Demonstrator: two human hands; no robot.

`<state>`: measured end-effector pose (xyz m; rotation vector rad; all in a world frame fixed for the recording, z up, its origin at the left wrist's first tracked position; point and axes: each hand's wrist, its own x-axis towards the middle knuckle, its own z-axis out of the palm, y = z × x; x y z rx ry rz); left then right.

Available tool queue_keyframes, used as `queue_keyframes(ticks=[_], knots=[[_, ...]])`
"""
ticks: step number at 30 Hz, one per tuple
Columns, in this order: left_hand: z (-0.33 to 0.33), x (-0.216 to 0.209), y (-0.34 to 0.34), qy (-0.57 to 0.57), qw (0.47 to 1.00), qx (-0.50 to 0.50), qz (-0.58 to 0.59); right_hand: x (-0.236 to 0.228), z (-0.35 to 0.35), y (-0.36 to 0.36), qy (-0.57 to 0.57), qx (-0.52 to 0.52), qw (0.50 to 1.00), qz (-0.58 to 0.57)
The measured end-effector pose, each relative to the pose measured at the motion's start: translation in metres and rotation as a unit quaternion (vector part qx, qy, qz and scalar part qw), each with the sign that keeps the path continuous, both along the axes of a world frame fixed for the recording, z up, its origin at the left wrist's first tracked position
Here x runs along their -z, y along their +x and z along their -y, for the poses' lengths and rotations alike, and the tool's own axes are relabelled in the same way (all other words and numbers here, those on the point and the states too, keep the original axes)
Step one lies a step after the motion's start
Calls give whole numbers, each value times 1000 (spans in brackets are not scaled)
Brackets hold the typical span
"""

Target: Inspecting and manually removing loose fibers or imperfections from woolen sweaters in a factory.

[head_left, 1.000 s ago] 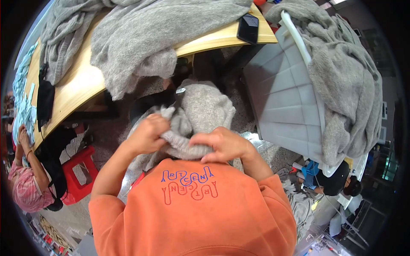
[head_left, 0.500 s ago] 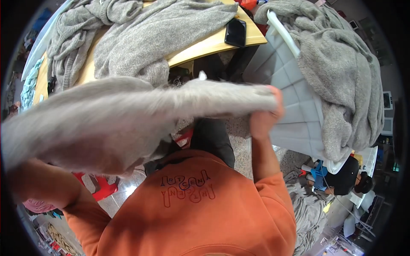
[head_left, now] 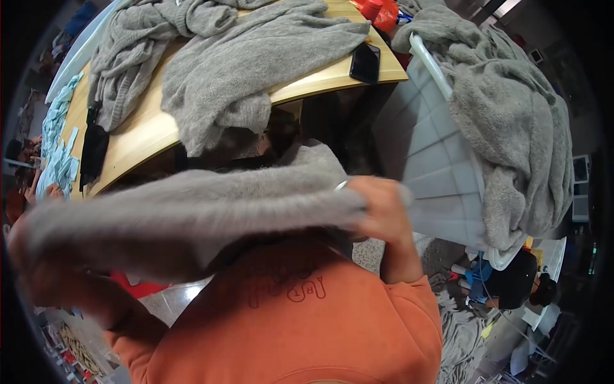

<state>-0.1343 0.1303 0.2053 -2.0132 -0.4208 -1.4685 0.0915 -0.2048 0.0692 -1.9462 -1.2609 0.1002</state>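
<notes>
A fuzzy grey knitted garment point(head_left: 192, 205) is stretched sideways in front of my chest, blurred by motion. My right hand point(head_left: 382, 208) is closed round its right end, with a ring or pale band showing by the fingers. At the far left my left hand point(head_left: 25, 243) has the other end; motion and the dark rim blur its fingers. Between the hands the cloth sags in a broad fold over my lap. More grey knitwear point(head_left: 249, 64) lies spread on the wooden table point(head_left: 147, 121) beyond, part of it drooping over the near edge.
A black phone point(head_left: 365, 63) lies at the table's right corner. To the right stands a grey plastic bin point(head_left: 441, 153) with knitwear point(head_left: 511, 115) draped over its rim. A black object point(head_left: 94, 153) hangs at the table's left edge, beside light-blue cloth point(head_left: 61, 160). Another person point(head_left: 508, 278) is at lower right.
The garment has come down and nearer to my chest. My right hand has moved left and lower, still gripping it; my left hand has risen slightly. The view has shifted a little.
</notes>
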Motion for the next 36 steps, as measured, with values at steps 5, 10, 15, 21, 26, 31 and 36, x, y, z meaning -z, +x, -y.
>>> queue_keyframes(ticks=[5, 10, 15, 21, 26, 31, 36], knots=[[40, 166, 62, -557, 702, 128, -424, 99, -36, -17, -260, 41, 962, -70], [103, 214, 93, -640, 530, 303, -467, 88, -63, -30, -194, -79, 961, -180], [95, 214, 110, -588, 517, 438, -443, 123, -71, -21, -126, -115, 892, -419], [44, 255, 96, -774, 324, 342, -424, 157, -59, -1, 5, 57, 885, -463], [38, 265, 103, -787, 349, 311, -402, 167, -60, 10, -297, 117, 928, -194], [55, 268, 101, -826, 321, 355, -299, 124, -75, -12, -370, 108, 923, 8], [88, 263, 111, -876, 248, 386, -146, 115, -109, -30, -47, -38, 950, -305]])
